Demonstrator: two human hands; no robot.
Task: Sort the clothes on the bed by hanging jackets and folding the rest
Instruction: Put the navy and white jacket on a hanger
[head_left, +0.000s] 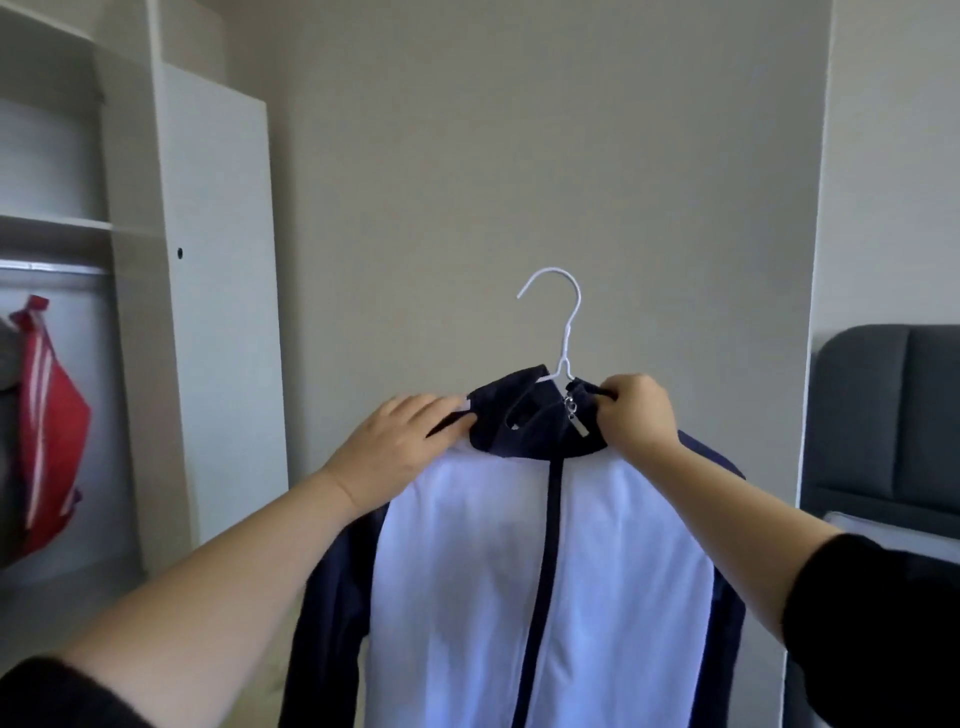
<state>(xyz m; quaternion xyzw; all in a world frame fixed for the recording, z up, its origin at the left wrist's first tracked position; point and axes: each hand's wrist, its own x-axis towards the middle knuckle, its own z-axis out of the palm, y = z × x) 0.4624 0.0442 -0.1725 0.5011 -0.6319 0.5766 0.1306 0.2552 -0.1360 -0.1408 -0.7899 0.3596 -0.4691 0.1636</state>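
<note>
Being held up before beige wall (519, 156): navy-and-white zip jacket (467, 571), hanging on white wire hanger (563, 332), zipped to collar. At collar's left side, left hand (400, 441) pinching fabric, fingers (441, 405) nearly straight on top, thumb beneath. At collar's right edge beside zipper pull (575, 418), right hand (636, 415) gripping, its fingers curling tight. Far left, open white wardrobe (218, 312) holding red striped garment (49, 415). Far right, grey headboard (883, 415) showing.

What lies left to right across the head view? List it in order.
Red jacket → wardrobe door → left hand → hanger → right hand → headboard. Both hands hold the white jacket, which spans them.
</note>
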